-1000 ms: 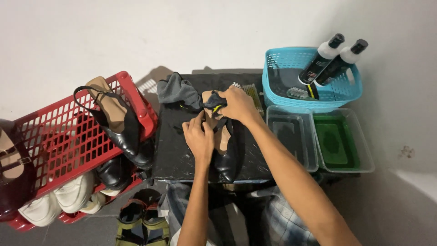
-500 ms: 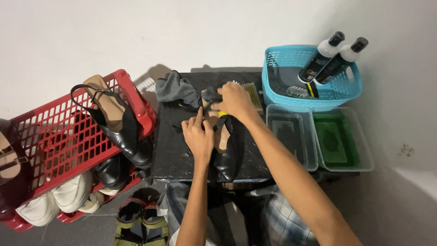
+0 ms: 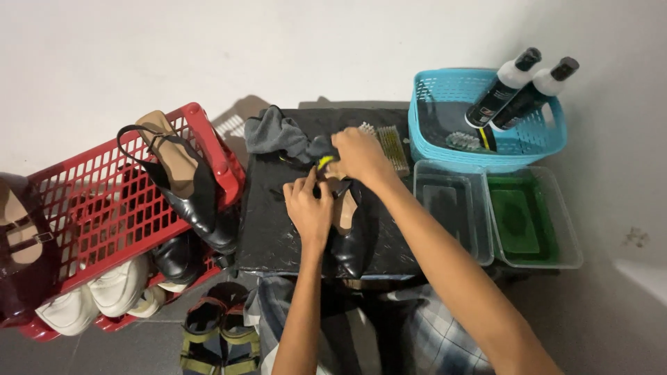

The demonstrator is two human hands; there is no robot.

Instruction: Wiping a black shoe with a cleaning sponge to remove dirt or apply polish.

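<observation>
A black slingback shoe with a tan insole lies on a small black table. My left hand grips the shoe near its strap end and steadies it. My right hand is closed on a small dark brush with a yellow-green band, held over the far end of the shoe. A grey cloth lies crumpled on the table just left of my right hand. A wooden bristle brush rests on the table to the right of that hand.
A red plastic crate at the left holds black and white shoes. A blue basket at the back right holds two black bottles with white tops. Two clear tubs, one green inside, sit at the right. Sandals lie on the floor.
My right hand has shifted slightly toward me and left with the small brush over the shoe. My left hand keeps its hold on the shoe.
</observation>
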